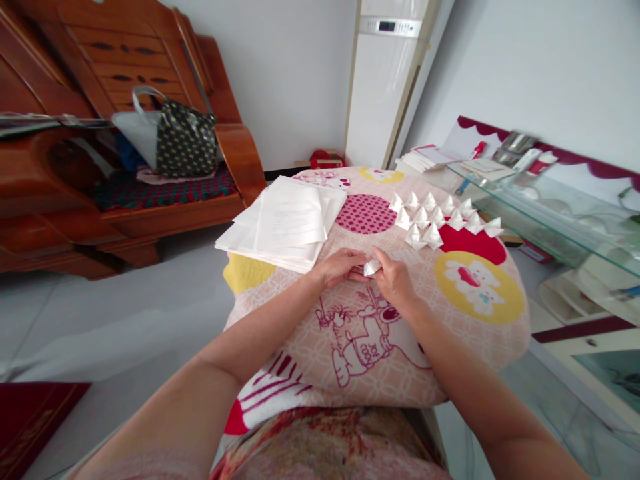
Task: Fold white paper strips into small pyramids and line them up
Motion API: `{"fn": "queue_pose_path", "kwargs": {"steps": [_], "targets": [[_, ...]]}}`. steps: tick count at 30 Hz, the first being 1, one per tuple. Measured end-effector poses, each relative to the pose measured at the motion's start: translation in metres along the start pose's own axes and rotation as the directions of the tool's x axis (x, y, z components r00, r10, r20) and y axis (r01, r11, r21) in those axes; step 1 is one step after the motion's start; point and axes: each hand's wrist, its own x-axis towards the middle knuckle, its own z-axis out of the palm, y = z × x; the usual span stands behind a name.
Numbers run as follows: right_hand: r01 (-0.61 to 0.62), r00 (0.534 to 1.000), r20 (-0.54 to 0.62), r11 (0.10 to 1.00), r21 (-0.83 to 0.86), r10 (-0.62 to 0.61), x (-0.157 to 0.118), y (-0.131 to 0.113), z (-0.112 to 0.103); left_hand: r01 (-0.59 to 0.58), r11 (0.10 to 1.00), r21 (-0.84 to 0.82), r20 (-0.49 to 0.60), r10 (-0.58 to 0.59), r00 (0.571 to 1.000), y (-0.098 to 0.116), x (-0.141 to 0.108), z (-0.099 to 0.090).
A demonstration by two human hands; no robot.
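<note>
Between my two hands, over the middle of the cloth-covered table, is a small folded piece of white paper (371, 267). My left hand (343, 267) pinches it from the left, fingers pointing right. My right hand (395, 277) grips its right side with the thumb on top. To the upper right, several white folded paper boats (421, 217) stand in rows with their points up. A stack of white paper sheets (290, 217) lies to the upper left of my hands; the top sheet carries faint print.
A patterned cloth (385, 373) covers the round table. At the right stands a glass-topped cabinet (560, 213) with papers and a metal container (515, 147). A wooden bench (170, 213) at the left holds a dark patterned bag (185, 140). A white floor-standing air conditioner (383, 87) stands behind.
</note>
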Motion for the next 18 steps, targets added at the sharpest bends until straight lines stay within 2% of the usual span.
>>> {"fn": "queue_pose_path", "kwargs": {"steps": [4, 9, 12, 18], "targets": [[-0.099, 0.994, 0.081, 0.956, 0.275, 0.080, 0.000, 0.000, -0.004, -0.005, 0.999, 0.049, -0.062, 0.008, 0.998, 0.001, 0.001, -0.002], [-0.266, 0.962, 0.212, 0.758, 0.596, 0.172, 0.002, -0.004, -0.013, -0.040, 0.996, 0.076, -0.075, 0.046, 0.996, 0.005, -0.002, -0.004], [-0.315, 0.949, 0.236, 0.643, 0.698, 0.208, 0.003, -0.005, -0.014, -0.057, 0.994, 0.098, -0.074, 0.065, 0.995, 0.007, -0.003, -0.005], [-0.403, 0.910, 0.300, 0.446, 0.799, 0.286, 0.004, -0.003, -0.014, -0.105, 0.976, 0.190, -0.148, 0.135, 0.980, 0.006, -0.001, -0.005]]}}
